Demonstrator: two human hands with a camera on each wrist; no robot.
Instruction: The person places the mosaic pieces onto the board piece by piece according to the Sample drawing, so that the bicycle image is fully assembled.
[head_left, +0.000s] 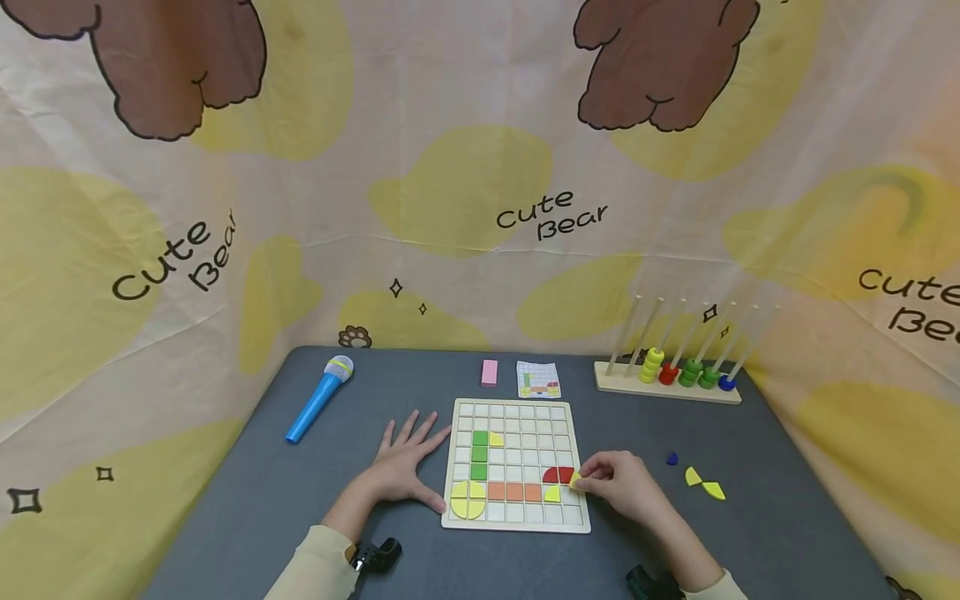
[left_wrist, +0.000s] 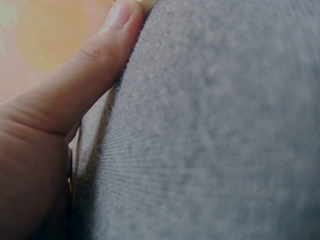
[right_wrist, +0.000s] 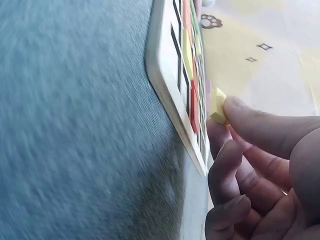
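Note:
A light wooden grid board [head_left: 528, 457] lies on the table. Set in its cells are green squares [head_left: 479, 454], orange squares [head_left: 514, 492], red curved pieces [head_left: 558, 475] and a yellow circle of quarter pieces [head_left: 468, 500]. My left hand [head_left: 405, 467] rests with spread fingers along the board's left side, its thumb at the lower left corner. Over the board's right edge, near the red pieces, my right hand [head_left: 618, 482] pinches a yellow quarter-circle piece [right_wrist: 218, 106] between thumb and index finger; the other fingers curl below it.
Two loose yellow pieces [head_left: 703, 483] and a small blue piece [head_left: 672, 458] lie to the right. Behind the board are a pink block [head_left: 489, 372] and a pattern card [head_left: 538, 380]. A bead stacker [head_left: 667, 383] stands back right, a blue toy microphone [head_left: 318, 402] lies left.

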